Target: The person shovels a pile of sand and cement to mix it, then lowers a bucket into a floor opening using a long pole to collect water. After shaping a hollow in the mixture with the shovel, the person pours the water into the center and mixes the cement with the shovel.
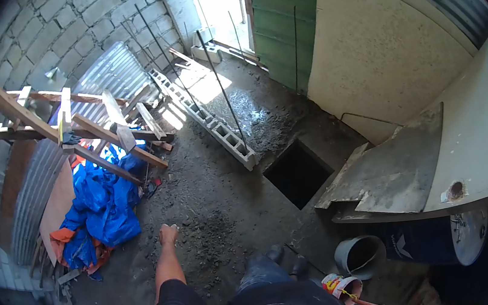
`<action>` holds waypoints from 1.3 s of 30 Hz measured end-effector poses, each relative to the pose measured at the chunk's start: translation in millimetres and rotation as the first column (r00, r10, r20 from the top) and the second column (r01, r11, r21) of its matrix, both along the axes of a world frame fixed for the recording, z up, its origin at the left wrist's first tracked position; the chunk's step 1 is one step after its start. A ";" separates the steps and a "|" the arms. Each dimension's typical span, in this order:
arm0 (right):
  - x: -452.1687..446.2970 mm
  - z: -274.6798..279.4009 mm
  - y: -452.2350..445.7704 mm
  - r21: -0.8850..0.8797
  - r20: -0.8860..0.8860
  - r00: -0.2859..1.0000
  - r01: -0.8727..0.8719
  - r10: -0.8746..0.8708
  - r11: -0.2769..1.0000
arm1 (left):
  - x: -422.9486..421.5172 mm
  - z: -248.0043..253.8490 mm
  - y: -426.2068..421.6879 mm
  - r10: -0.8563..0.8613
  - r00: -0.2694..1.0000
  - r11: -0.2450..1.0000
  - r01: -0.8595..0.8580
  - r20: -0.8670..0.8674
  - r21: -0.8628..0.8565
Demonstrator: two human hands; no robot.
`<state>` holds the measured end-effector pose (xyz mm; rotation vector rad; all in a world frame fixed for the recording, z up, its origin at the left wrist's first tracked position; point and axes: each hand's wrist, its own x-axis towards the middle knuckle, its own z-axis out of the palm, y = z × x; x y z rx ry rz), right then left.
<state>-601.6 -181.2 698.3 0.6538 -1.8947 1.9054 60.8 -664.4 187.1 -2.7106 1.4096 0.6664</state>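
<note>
My left hand (169, 233) hangs out in front of me on the left, its fingers curled closed, with nothing seen sticking out of them. Below it, the ground carries loose dark gravel (207, 245). A crumpled blue tarp (100, 197) with orange parts lies to the left of this hand. My right hand is out of view. Ahead of me a row of hollow concrete blocks (233, 141) runs toward the doorway, with thin steel bars standing up along it.
A dark square pit (298, 174) opens in the floor right of the blocks. At the lower right are a grey bucket (345, 254), a small tub (335, 283) with a rope, and a blue drum (420, 243). Wooden framing (91, 127) leans on the left. A green panel (282, 19) stands behind.
</note>
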 end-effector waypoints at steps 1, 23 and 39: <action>6.1 -4.8 -10.9 -0.008 0.001 1.000 -0.018 0.018 1.000 | 7.2 -3.2 10.7 0.018 1.000 1.000 -0.018 0.001 -0.008; 23.8 -111.1 -123.6 -0.470 0.001 0.856 -0.456 0.518 0.756 | -108.3 -14.8 183.8 -0.100 0.868 0.949 0.230 -0.486 0.216; -0.3 -212.3 -261.1 -0.452 0.224 0.882 -0.283 0.415 0.846 | -97.9 -25.4 241.6 0.009 0.883 0.910 0.187 -0.469 0.369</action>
